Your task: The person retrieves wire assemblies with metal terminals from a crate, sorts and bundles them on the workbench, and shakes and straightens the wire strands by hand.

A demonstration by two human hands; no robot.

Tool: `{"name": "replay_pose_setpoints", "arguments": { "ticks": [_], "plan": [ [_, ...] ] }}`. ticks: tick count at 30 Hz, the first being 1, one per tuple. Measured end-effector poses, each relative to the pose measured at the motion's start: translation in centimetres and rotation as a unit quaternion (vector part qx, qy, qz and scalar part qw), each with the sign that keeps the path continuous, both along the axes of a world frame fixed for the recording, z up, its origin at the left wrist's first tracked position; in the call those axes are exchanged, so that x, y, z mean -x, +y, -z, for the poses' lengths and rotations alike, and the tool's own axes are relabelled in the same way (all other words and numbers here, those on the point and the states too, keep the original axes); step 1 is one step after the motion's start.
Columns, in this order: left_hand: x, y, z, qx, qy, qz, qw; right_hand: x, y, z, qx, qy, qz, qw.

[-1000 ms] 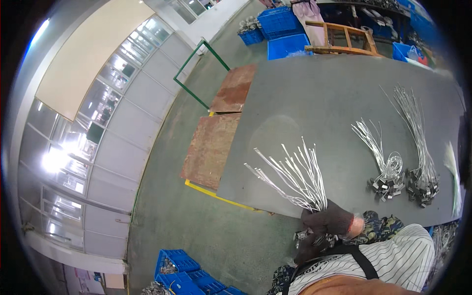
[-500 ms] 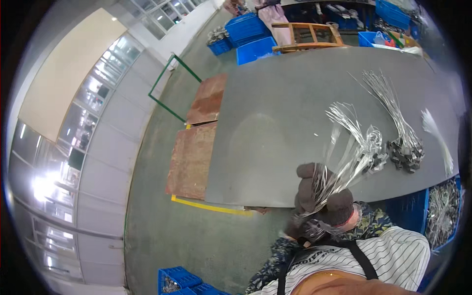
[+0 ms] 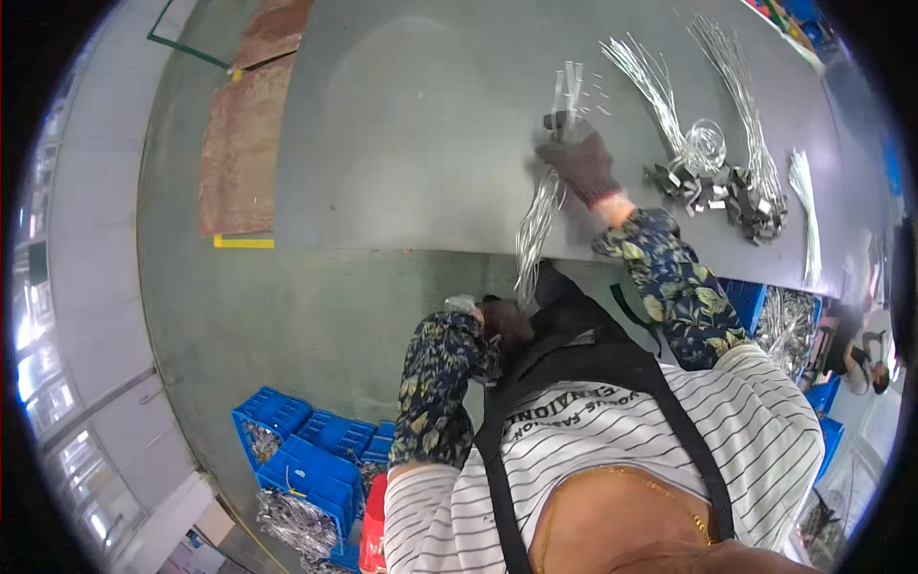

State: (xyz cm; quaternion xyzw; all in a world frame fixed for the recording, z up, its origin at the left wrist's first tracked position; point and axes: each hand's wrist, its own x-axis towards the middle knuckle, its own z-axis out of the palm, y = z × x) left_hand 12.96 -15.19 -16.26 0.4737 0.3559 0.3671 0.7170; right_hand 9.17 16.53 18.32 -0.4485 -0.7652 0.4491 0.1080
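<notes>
My right hand point(image 3: 579, 163), in a dark maroon glove, is closed around a bundle of thin silvery wires point(image 3: 541, 215) over the table's near edge. The upper ends stick out past the fingers, and the lower strands hang toward my body. My left hand point(image 3: 507, 323), also gloved, is low in front of my black apron point(image 3: 583, 354), by the bundle's lower tips. Its fingers are blurred, so its grip cannot be made out. On the grey table point(image 3: 411, 143), two more wire bundles with black ends, one partly coiled point(image 3: 703, 148) and one straighter point(image 3: 751, 115), lie to the right.
A thin pale bundle point(image 3: 805, 210) lies near the table's right end. Small silvery bits point(image 3: 601, 96) are scattered beyond my right hand. Blue crates point(image 3: 311, 478) with metal parts stand on the floor at lower left, another crate point(image 3: 746, 304) under the table's right side. Reddish-brown boards point(image 3: 247, 143) adjoin the table's left.
My hands, earlier together around the bundle by the table edge, have separated. The right holds the bundle farther over the table; the left has dropped toward my body. My view has tilted downward.
</notes>
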Motion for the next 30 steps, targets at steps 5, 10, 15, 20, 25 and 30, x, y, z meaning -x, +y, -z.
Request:
{"name": "replay_pose_setpoints", "arguments": {
  "ticks": [5,10,15,20,25,30],
  "plan": [
    [2.3,7.2,-14.1,-0.090,0.236,0.067,0.965,3.3,4.1,3.6,-0.028,-0.060,-0.054,0.996],
    [1.9,3.0,-13.5,0.157,0.457,0.058,0.874,1.4,0.2,2.7,0.481,0.227,-0.002,0.847],
    [6.9,2.3,-18.3,0.303,0.554,-0.034,0.775,-4.0,0.1,-0.7,0.582,0.246,-0.117,0.766],
    [6.6,2.1,-17.5,0.196,0.498,-0.039,0.844,-5.7,0.3,-6.3,0.412,0.250,-0.192,0.855],
    [5.6,5.6,-21.8,-0.176,0.520,-0.163,0.820,-6.2,-1.5,-8.8,0.401,0.297,-0.185,0.847],
    [5.2,9.2,-25.1,-0.172,0.527,-0.186,0.811,-4.8,-3.6,-1.9,0.511,0.337,-0.171,0.772]
  ]
}}
